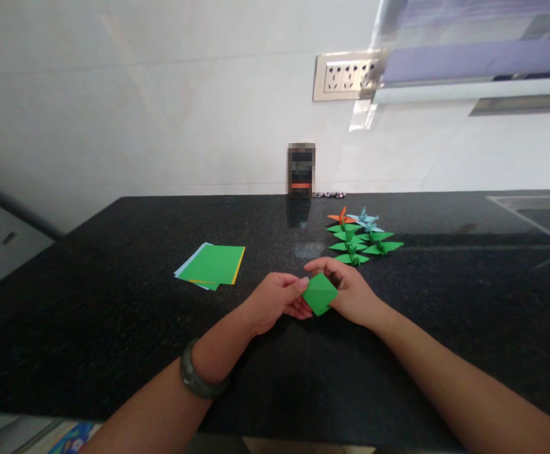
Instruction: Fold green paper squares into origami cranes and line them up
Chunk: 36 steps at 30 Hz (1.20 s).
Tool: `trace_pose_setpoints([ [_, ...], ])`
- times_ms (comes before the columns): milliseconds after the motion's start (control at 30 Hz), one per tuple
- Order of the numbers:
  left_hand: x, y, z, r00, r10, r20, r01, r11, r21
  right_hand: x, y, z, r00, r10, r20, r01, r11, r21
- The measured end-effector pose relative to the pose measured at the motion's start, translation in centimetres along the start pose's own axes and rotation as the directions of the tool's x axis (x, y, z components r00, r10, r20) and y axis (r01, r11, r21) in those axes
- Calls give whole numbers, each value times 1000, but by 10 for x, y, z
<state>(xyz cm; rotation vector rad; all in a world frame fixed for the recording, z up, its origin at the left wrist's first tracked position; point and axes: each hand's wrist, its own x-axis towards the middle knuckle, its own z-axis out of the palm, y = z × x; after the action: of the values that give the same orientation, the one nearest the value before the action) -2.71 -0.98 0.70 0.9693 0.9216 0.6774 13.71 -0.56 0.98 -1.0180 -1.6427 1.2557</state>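
Observation:
A folded green origami paper (320,295), diamond-shaped with a crease across it, is held between my hands above the black countertop. My left hand (284,295) pinches its left corner between thumb and fingers. My right hand (353,291) is curled behind and beside its right side, partly hidden by the paper; its index finger reaches over the top. Just beyond the right hand stand several folded paper cranes: green ones (382,246), an orange one (343,215) and light blue ones (363,215). Left of my hands lies a stack of square paper sheets (213,263), green on top.
A phone-like dark object (302,170), blurred out, leans upright against the white wall (184,113), with a beaded strap (330,195) beside it. A socket panel (345,75) is on the wall. At the right is a sink edge (534,217). The black countertop (114,302) spans the view.

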Motion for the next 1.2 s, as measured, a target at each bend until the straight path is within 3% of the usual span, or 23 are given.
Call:
trace_pose_setpoints([
  [133, 1, 0, -1, 995, 72, -62, -74, 997, -36, 4, 0, 0, 985, 138, -106, -112, 969, 218],
  [267, 5, 0, -2, 956, 190, -223, -195, 981, -1, 6, 2, 0, 951, 253, -175, -178, 917, 358],
  [433, 6, -1, -1, 907, 264, -328, -251, 964, 84, 2, -3, 3, 966, 249, -73, -232, 954, 189],
  [600, 5, 0, 0, 904, 264, -337, -243, 965, 102, 1, -6, 4, 970, 198, -140, -175, 971, 162],
  [733, 4, 1, 1, 925, 265, -271, -237, 962, 132, 2, -5, 6, 981, 152, -118, -139, 983, 118],
  [967, 3, 0, 3, 958, 230, -172, -201, 965, 168, 2, -7, 7, 968, 198, -153, -177, 974, 139],
  [1200, 0, 2, 4, 958, 202, -201, -175, 974, 144, 1, 0, 9, 969, 199, -147, -169, 966, 193],
])
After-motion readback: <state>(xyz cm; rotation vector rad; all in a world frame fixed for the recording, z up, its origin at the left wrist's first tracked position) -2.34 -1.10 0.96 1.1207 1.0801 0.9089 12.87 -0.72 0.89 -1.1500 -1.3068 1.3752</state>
